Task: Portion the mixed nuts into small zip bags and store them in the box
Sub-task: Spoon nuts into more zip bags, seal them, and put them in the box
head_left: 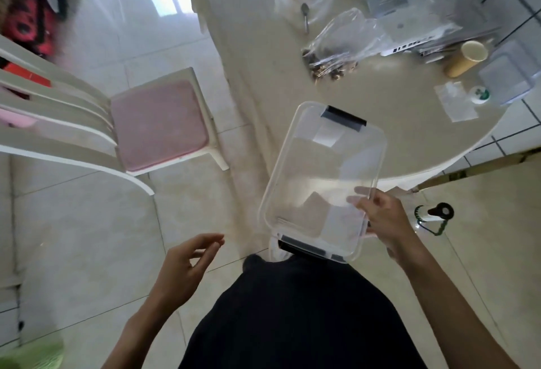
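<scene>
Holding the clear box [322,181] by its right rim, the right hand [383,216] is pinching the wall, fingers inside and thumb outside, with the box hanging tilted over the table [395,140] edge. The left hand [187,263] is hovering free, fingers loosely spread, gripping nothing. The nut bag [336,55] is lying further back on the table, beside the spoon [305,17]; small zip bags [455,102] are lying to the right. Best move, judging: adding the left hand on the opposite rim, setting the box flat near the nuts.
</scene>
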